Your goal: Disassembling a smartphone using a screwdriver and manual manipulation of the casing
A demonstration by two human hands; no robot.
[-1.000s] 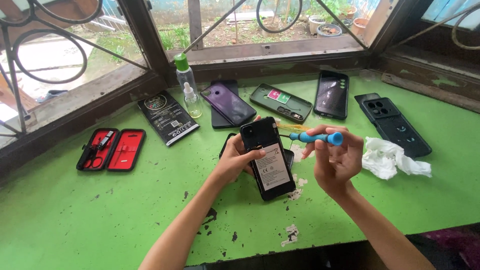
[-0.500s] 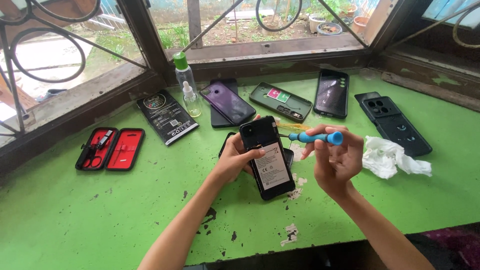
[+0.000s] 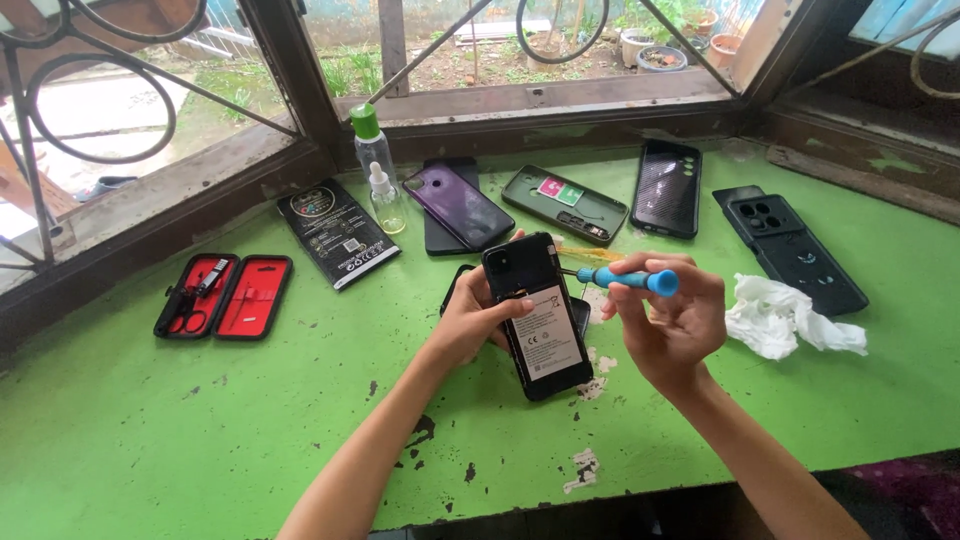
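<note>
Nothing's shifted since a second ago: left hand [image 3: 478, 318] clamps the opened phone [image 3: 535, 312] tilted over the green table [image 3: 300, 420], right hand [image 3: 668, 318] pinches the blue screwdriver [image 3: 625, 279] at its top edge, so I'd seat the tip square, light pressure.

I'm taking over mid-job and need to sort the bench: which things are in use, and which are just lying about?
In use:
- left hand steadying the opened black phone
- right hand holding the blue screwdriver, tip at the phone

Lying about:
- red tool case
- dropper bottle
- purple phone
- green phone case
- crumpled white tissue
</note>
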